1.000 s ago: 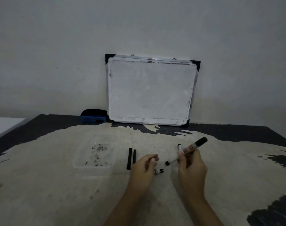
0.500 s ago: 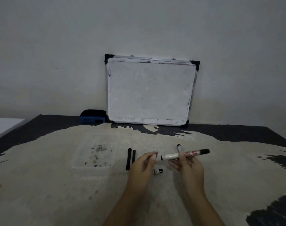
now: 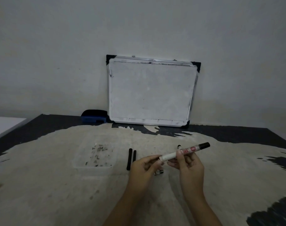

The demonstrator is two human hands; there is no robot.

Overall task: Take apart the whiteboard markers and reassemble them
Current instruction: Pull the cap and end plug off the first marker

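Note:
My right hand point(image 3: 188, 167) holds a white whiteboard marker point(image 3: 184, 151) with a red label and a black end cap, lying almost level above the table. My left hand point(image 3: 144, 168) pinches the marker's left tip end between thumb and forefinger. Two black ink cores point(image 3: 131, 158) lie side by side on the table left of my hands. A small black and white marker piece point(image 3: 159, 172) lies under my left hand, partly hidden. Another marker part point(image 3: 179, 146) shows just behind the held marker.
A clear plastic tray point(image 3: 94, 158) with black smudges sits to the left on the worn, pale table point(image 3: 57, 193). A whiteboard point(image 3: 152, 92) leans on the wall at the back, with a blue eraser point(image 3: 94, 117) beside it.
My right hand turned the marker from steeply tilted to nearly level. My left hand rose from the table and took hold of its tip end.

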